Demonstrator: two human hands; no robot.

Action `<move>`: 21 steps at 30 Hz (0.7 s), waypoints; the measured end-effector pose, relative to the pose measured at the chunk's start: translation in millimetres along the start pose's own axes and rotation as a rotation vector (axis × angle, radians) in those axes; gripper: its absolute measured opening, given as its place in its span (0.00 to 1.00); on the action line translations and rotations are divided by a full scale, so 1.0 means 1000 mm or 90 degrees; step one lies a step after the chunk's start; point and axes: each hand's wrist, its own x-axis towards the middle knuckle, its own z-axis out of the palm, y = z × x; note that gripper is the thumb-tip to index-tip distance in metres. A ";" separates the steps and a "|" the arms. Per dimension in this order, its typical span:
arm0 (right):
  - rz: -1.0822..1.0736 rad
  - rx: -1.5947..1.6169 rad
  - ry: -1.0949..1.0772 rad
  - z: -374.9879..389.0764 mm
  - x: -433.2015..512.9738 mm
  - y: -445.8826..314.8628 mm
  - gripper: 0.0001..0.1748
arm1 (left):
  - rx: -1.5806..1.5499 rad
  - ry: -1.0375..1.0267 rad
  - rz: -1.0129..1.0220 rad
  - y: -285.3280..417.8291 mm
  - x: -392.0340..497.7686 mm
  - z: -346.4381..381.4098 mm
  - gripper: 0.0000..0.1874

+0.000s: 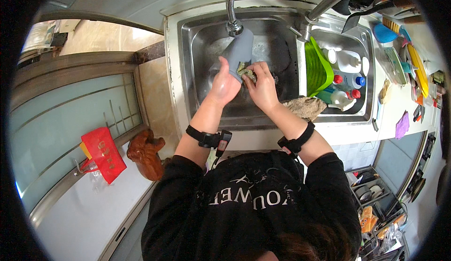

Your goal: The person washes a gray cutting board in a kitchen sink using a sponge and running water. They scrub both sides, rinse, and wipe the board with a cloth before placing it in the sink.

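Note:
My left hand grips the near end of a grey cylindrical vessel over the sink's larger basin. The vessel is tilted, its far end just under the faucet's spray head. In my right hand is a crumpled green-and-yellow scrubbing pad, pressed to the vessel's near end. My fingers partly hide the pad. Whether that end of the vessel is open, I cannot tell. Some suds and water show in the basin beyond the vessel.
A tan cloth drapes over the divider. The smaller basin holds a green plastic basket and several bottles. Utensils hang at upper right near the faucet post. At left are a red packet and a brown carved figure.

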 end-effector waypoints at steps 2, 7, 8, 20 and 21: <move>-0.008 0.044 0.026 0.000 0.004 -0.002 0.11 | 0.000 0.061 -0.063 -0.009 -0.003 0.004 0.35; -0.011 -0.033 -0.022 0.002 0.005 0.003 0.10 | -0.058 0.041 -0.111 -0.015 -0.009 -0.002 0.37; 0.037 -0.067 -0.058 0.001 0.004 0.005 0.10 | -0.051 0.022 -0.081 -0.014 -0.008 -0.003 0.37; 0.065 -0.074 -0.092 0.000 -0.002 0.006 0.09 | -0.075 0.015 -0.062 -0.003 -0.004 -0.004 0.38; 0.003 -0.049 -0.050 -0.001 -0.001 0.005 0.09 | -0.089 0.036 -0.099 -0.002 -0.004 -0.004 0.38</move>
